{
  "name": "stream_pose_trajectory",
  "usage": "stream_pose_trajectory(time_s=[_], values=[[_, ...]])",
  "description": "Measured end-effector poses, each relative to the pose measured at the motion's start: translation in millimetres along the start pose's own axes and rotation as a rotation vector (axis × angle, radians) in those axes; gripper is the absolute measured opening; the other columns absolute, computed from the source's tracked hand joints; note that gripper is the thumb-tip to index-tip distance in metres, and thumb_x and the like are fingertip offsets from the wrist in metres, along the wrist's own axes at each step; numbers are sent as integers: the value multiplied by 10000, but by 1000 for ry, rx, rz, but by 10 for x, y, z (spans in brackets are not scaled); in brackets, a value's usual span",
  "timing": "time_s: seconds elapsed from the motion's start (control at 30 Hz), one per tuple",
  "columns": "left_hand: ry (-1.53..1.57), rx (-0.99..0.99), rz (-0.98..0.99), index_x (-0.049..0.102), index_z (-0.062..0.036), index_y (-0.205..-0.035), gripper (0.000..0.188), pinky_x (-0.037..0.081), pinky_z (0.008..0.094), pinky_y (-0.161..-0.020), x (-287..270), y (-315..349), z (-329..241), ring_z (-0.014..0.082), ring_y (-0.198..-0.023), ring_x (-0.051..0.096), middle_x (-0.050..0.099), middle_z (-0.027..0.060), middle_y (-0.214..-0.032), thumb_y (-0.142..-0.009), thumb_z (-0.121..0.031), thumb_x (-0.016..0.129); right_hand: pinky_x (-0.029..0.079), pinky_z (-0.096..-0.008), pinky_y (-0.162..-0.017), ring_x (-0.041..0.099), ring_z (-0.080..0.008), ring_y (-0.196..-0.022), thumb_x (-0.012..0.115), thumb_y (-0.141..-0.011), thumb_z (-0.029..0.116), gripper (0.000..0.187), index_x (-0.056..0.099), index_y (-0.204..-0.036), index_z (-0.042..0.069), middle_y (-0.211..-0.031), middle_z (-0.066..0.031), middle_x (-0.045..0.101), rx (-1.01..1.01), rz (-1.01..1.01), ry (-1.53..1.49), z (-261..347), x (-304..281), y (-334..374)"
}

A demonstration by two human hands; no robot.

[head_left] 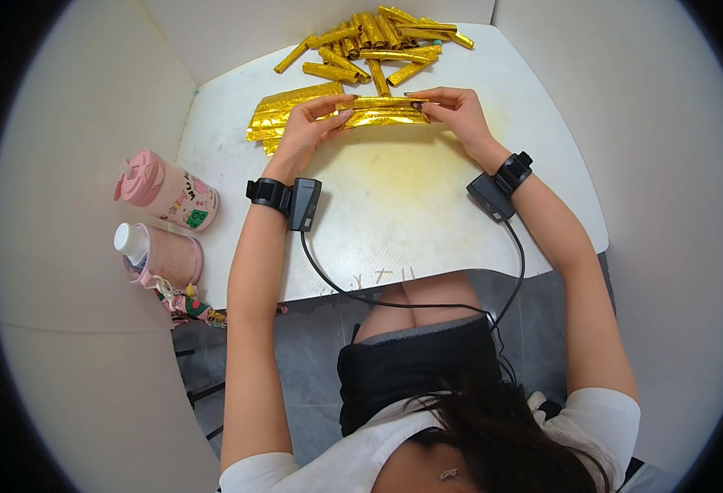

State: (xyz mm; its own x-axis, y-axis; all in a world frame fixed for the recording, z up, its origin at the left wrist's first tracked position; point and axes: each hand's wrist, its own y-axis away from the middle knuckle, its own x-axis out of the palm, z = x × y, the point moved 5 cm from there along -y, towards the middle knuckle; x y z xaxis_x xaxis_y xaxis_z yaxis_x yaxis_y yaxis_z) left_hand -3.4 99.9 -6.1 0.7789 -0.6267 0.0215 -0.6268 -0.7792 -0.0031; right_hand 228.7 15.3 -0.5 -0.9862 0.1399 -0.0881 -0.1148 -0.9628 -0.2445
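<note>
Between my two hands, a gold foil sheet (386,117) is stretched from side to side, its far edge folded or rolled into a narrow strip. My left hand (316,123) pinches its left end between thumb and fingers. The right end is pinched the same way by my right hand (453,115). Beside and partly behind my left hand lies a stack of flat gold foil sheets (292,108). Just beyond the held foil is a pile of rolled gold foil tubes (370,41), lying at mixed angles.
At the table's left edge stand a pink lidded bottle (168,191) and a pink cup (172,256) with a white-capped bottle (131,242) in it. Black devices on my wrists trail a cable (378,297) over the white table (394,214). Pale walls enclose both sides.
</note>
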Motion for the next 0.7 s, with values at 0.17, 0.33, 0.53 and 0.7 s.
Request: stream_pose_trajectory(time_s=[0.17, 0.33, 0.53, 0.7], values=[[81, 81, -45, 506, -77, -1339, 493, 561, 252, -831, -29, 43, -53, 106, -943, 644, 662, 63, -1086, -873, -26, 659, 524, -216, -734, 630, -81, -803, 602, -847, 6, 244, 702, -1069, 0, -972, -70, 707, 27, 16, -54, 76, 72, 26], [0, -42, 160, 543, -91, -1313, 477, 530, 207, -800, 157, 86, -93, 87, -912, 628, 655, 29, -1046, -861, -103, 697, 550, -229, -762, 660, -115, -884, 583, -870, -4, 202, 714, -1024, -4, -1032, -100, 704, 71, 29, -99, 22, 21, 27], [-242, -31, 215, 573, -87, -1285, 430, 465, 164, -670, 333, 134, -109, 39, -820, 596, 646, 0, -991, -934, -330, 619, 526, -255, -838, 659, -149, -931, 601, -864, -6, 172, 719, -989, -18, -1057, -137, 697, -58, 120, -2, 54, 72, 26], [-322, -90, 321, 611, -58, -1192, 386, 390, 181, -541, 578, 165, -99, 14, -617, 474, 596, -51, -798, -956, -362, 580, 505, -271, -889, 653, -168, -965, 606, -860, -10, 171, 706, -997, -37, -1086, -147, 687, -111, 165, -3, 43, 78, 10]])
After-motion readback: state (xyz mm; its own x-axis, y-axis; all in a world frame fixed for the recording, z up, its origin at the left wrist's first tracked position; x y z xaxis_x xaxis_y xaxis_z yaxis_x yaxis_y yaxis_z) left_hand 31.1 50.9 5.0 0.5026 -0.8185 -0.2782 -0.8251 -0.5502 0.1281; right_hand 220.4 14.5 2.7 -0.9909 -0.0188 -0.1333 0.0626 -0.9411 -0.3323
